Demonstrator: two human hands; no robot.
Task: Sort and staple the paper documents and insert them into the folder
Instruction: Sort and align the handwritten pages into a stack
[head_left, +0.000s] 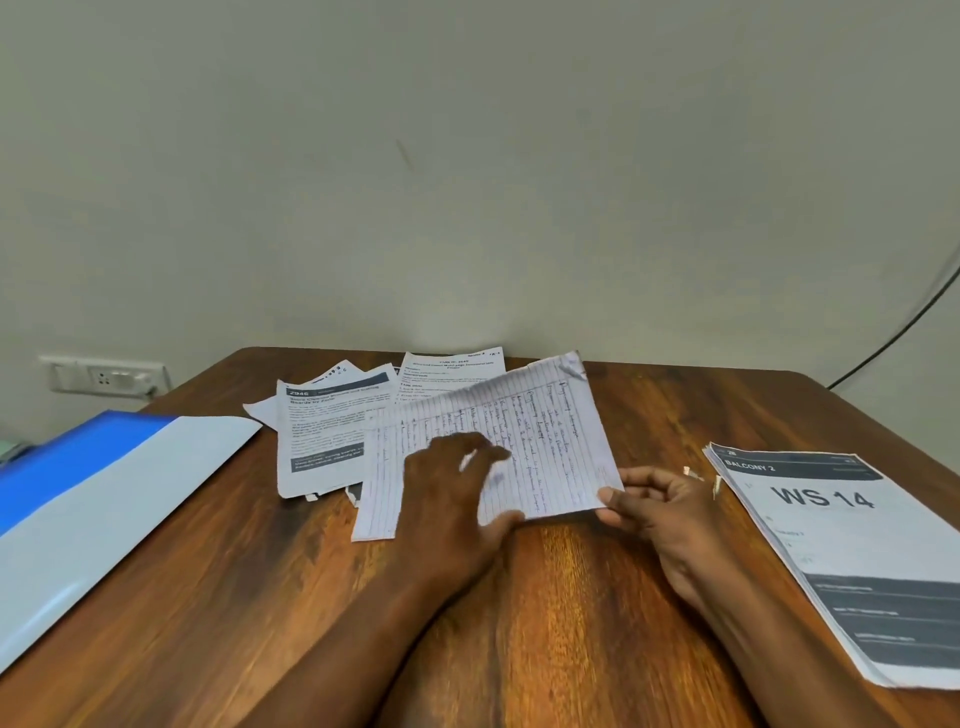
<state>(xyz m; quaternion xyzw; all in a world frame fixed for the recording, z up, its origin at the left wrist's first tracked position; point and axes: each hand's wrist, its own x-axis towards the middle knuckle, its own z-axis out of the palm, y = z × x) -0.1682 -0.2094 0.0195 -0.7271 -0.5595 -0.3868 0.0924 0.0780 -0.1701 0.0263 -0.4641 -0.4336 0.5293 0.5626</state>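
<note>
Sorting step: my right hand (657, 506) pinches the handwritten lined sheet (498, 441) by its near corner; my left hand (457, 478) lies loosely on it, fingers relaxed. Printed pages (327, 431) behind, sorted stack (841, 551) right, folder (104, 493) left. Next, probably: find the matching pile.

Looks like an office or a study room. Wood-grain bench (597, 597) pushed against a bare pale wall (467, 156), strewn with printed sheets (332, 431), a handwritten lined page (530, 431) and a stack headed "WS 14" (852, 545). Blue folder (93, 499) at the left, wall socket (104, 375) behind it, black cable (904, 322) at the right.
</note>
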